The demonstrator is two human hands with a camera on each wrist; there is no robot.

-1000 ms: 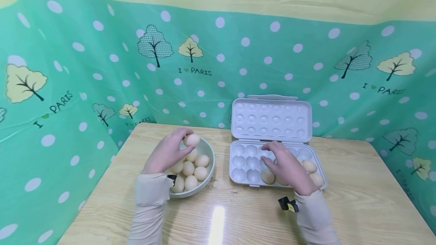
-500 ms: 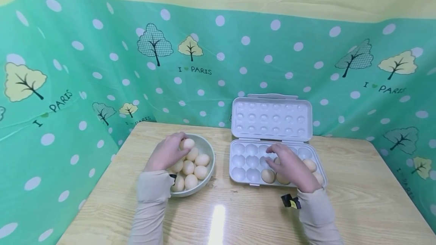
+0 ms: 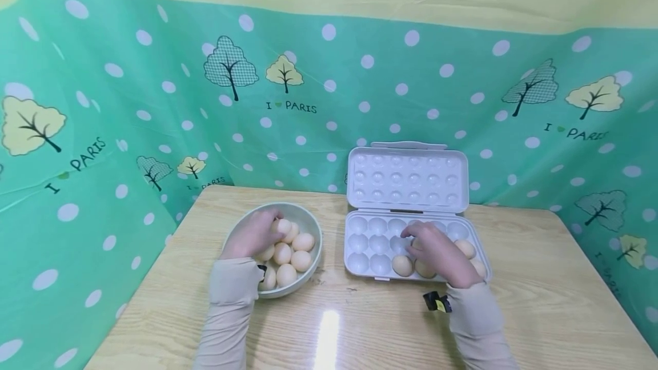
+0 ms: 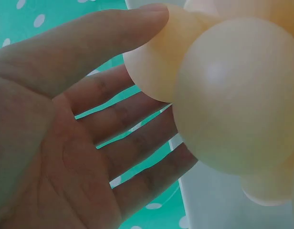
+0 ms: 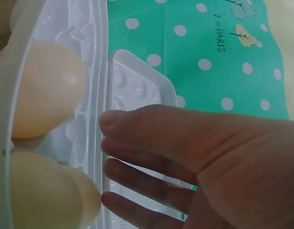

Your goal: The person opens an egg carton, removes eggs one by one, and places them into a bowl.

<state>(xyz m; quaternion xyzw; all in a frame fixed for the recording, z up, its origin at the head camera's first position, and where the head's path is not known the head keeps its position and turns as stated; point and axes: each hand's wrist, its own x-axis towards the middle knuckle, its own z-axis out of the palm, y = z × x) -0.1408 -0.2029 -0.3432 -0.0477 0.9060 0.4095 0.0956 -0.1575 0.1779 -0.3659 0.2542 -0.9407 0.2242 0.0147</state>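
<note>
On the left, my left hand (image 3: 252, 237) reaches into a pale round bowl (image 3: 311, 221) piled with eggs (image 3: 283, 253). It pinches one egg (image 4: 149, 71) between thumb and fingers; a larger-looking egg (image 4: 237, 95) sits beside it in the left wrist view. To the right lies a light grey plastic egg carton (image 3: 358, 243), its lid (image 3: 408, 179) raised. My right hand (image 3: 437, 251) hovers over the carton, fingers loosely bent and nothing between them. Eggs fill several cups, among them a front egg (image 3: 402, 265) and a right-hand egg (image 3: 465, 248). My hand hides part of that side.
Both containers stand on a light wooden table (image 3: 360, 324). A green polka-dot cloth (image 3: 329, 107) hangs behind the table and along its left side. Several cups in the carton's left part hold no eggs. The raised lid stands close to the cloth.
My left hand has lowered its egg from above the bowl's far side down among the other eggs. My right hand has shifted slightly over the carton, fingers bending in a little.
</note>
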